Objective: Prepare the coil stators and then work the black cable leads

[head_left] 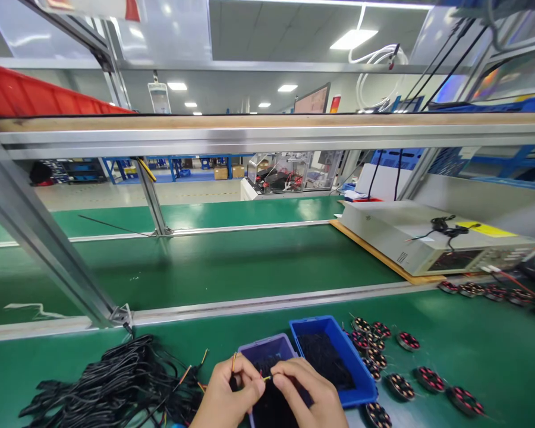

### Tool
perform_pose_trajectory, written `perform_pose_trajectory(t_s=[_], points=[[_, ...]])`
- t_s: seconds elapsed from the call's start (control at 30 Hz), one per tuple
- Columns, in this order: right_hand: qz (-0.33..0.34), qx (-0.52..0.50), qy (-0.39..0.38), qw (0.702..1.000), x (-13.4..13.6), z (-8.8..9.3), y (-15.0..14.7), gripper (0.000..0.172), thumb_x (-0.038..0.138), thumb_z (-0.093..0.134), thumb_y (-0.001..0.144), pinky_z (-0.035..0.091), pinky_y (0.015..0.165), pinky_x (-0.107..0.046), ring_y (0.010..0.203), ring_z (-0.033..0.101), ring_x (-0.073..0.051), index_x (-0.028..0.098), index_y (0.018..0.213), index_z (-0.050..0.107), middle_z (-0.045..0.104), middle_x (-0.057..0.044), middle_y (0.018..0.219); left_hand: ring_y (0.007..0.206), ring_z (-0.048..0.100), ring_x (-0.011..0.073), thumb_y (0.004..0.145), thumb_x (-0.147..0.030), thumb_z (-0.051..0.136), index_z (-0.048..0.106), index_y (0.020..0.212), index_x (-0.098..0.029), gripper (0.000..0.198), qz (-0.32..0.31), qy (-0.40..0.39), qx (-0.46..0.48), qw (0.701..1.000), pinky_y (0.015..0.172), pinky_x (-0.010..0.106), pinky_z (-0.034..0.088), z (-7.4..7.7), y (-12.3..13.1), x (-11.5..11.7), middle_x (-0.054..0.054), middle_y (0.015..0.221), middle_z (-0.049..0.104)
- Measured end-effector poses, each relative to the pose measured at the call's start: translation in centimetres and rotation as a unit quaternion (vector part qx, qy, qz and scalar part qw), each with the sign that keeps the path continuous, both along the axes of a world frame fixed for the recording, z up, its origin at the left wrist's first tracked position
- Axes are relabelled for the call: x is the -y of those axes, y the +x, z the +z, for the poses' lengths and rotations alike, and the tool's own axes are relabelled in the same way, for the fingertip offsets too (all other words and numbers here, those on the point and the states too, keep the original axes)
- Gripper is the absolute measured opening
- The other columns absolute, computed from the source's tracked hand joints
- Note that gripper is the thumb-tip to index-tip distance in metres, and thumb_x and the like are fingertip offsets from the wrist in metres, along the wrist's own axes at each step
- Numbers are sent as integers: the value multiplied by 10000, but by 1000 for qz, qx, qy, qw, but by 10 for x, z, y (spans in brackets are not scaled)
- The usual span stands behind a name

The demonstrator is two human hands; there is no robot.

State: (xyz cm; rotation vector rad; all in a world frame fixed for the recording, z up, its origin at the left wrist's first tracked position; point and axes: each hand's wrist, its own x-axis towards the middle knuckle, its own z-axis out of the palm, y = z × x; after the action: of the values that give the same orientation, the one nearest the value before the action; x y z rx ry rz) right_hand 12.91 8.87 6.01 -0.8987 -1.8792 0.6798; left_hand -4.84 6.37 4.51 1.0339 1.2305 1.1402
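Observation:
My left hand (pixel 232 392) pinches a black cable near its end, where thin coloured wires (pixel 266 378) stick out between finger and thumb. Close beside it, my right hand (pixel 310 392) is closed, thumb against forefinger, at the tip of a yellow wire; whatever it grips there is too small to make out. Beneath both hands sits a purple bin (pixel 267 345), partly hidden by them, with small black pieces inside. A blue bin (pixel 370 389) with more thin black pieces stands just behind my right hand.
Bundled black cables (pixel 116 380) lie at the left. Several round motor stators with copper windings (pixel 400 386) spread over the green bench at the right. Behind them a grey instrument (pixel 410 232) rests on a wooden board. A metal frame post (pixel 49 238) rises at the left.

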Motion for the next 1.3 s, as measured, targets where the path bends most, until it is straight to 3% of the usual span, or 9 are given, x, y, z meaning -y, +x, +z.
perform_pose_trajectory(t_s=[0.1, 0.27, 0.4, 0.73, 0.93, 1.1, 1.2, 1.3], points=[[-5, -24, 20, 999, 1, 4, -1, 231, 337, 569, 1013, 561, 679, -250, 701, 700, -186, 236, 866, 717, 741, -26, 781, 410, 359, 51, 726, -467, 811, 625, 632, -157, 374, 6, 16, -3, 1000, 457, 192, 247, -2, 0, 0, -60, 501, 500], [-11, -27, 53, 998, 2, 11, -2, 212, 297, 577, 1000, 576, 683, -267, 679, 703, -191, 239, 854, 720, 751, -24, 761, 399, 298, 49, 749, -421, 786, 628, 639, -164, 321, 3, 8, 2, 1000, 469, 206, 249, -3, 0, 1, -78, 483, 463], [-10, -23, 61, 998, 2, 11, -2, 208, 294, 583, 998, 583, 691, -266, 673, 706, -187, 242, 854, 724, 754, -21, 760, 416, 354, 59, 750, -396, 790, 618, 631, -164, 312, 5, 12, -11, 1000, 477, 215, 240, -6, -1, 1, -59, 495, 509], [-12, -28, 33, 999, 4, 7, -2, 198, 299, 590, 994, 566, 672, -246, 677, 705, -189, 244, 852, 717, 749, -22, 767, 442, 388, 65, 763, -394, 764, 609, 627, -157, 315, -4, 29, -10, 1000, 489, 217, 240, -5, -1, 1, -47, 512, 533], [-6, -26, 36, 999, 2, 8, 0, 184, 282, 593, 993, 562, 679, -233, 664, 698, -176, 248, 855, 709, 745, -9, 763, 388, 254, 40, 772, -391, 758, 615, 661, -163, 291, -19, 0, -13, 1000, 430, 209, 180, -4, -2, 1, -70, 484, 496], [4, -10, 40, 999, 4, 4, 0, 175, 259, 587, 994, 578, 686, -243, 688, 710, -181, 244, 867, 706, 750, -20, 779, 379, 258, 33, 764, -471, 785, 625, 659, -158, 367, -22, 5, -7, 1000, 393, 194, 161, -6, -3, 1, -62, 496, 504], [8, 9, 89, 996, 2, 2, 1, 167, 217, 568, 1001, 587, 662, -250, 691, 710, -182, 237, 930, 718, 752, -32, 786, 354, 273, 29, 741, -580, 791, 639, 686, -151, 458, -26, -4, 15, 1000, 378, 188, 164, -7, -3, 2, -54, 491, 526], [6, 59, 195, 979, -1, -1, 5, 230, 144, 550, 997, 595, 643, -271, 693, 700, -191, 229, 1098, 739, 752, -57, 802, 352, 359, 42, 700, -671, 786, 656, 714, -142, 546, -28, -14, 50, 998, 378, 182, 197, -7, -1, 4, -22, 520, 584]])
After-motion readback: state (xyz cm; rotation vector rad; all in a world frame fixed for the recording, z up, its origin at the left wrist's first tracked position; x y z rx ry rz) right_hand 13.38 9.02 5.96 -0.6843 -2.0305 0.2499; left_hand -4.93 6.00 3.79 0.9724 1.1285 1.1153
